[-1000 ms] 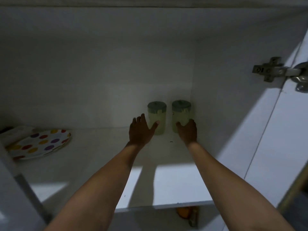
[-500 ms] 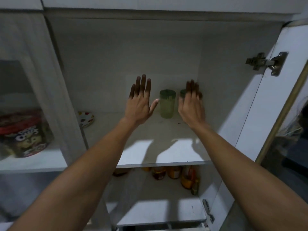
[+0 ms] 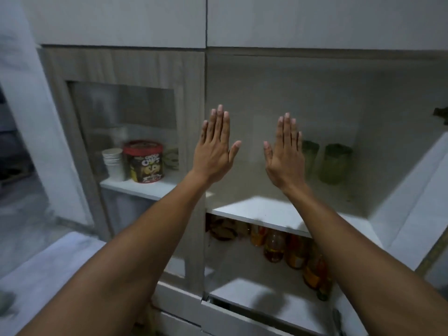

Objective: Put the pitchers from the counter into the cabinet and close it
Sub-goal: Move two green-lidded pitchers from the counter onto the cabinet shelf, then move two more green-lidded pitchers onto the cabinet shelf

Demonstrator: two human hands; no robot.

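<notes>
Pitchers: two pale green translucent plastic pitchers with darker green lids, left one (image 3: 309, 158) partly behind the right hand, right one (image 3: 335, 163) clear; both upright, long axis vertical, side by side near the back right corner of the white cabinet shelf (image 3: 271, 209); spout direction too blurred to tell; left hand (image 3: 214, 151) and right hand (image 3: 286, 155) flat, fingers spread, holding nothing, in front of the shelf; judgement: placing done, closing remains; white cabinet door (image 3: 412, 202) stands open at right; best to take its free edge with the right hand and swing it shut gently, fingers clear of the frame
</notes>
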